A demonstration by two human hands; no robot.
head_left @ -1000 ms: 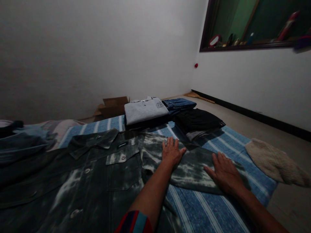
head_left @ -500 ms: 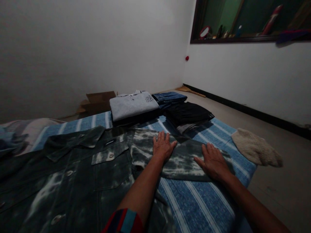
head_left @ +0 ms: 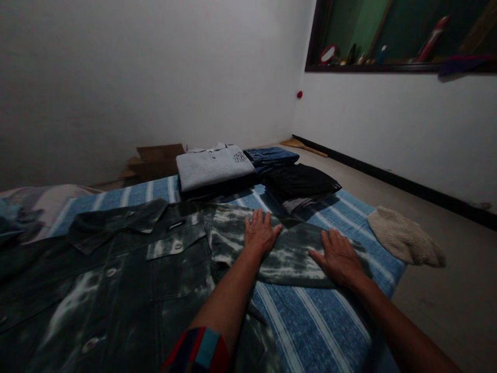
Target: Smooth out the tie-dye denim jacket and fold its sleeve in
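Note:
A dark green tie-dye jacket (head_left: 128,280) with a collar, buttons and a chest pocket lies spread front side up on a blue striped bedspread (head_left: 310,326). One of its sleeves reaches out to the right. On the middle of that sleeve my left hand (head_left: 261,232) lies flat, fingers spread and pointing away from me. My right hand (head_left: 337,256) rests open near the cuff end, palm down, its thumb apart from the fingers. Neither hand grips the cloth. The jacket's lower part runs out of view.
Behind the sleeve sit a folded grey shirt (head_left: 215,168), folded jeans (head_left: 272,155) and folded black clothes (head_left: 301,181). A beige knitted item (head_left: 404,235) hangs over the right edge. Beyond the bed are a cardboard box (head_left: 155,160) and a broom (head_left: 305,146).
Both hands stay in nearly the same places on the sleeve. The view has shifted very slightly; the jacket and the folded clothes look unchanged.

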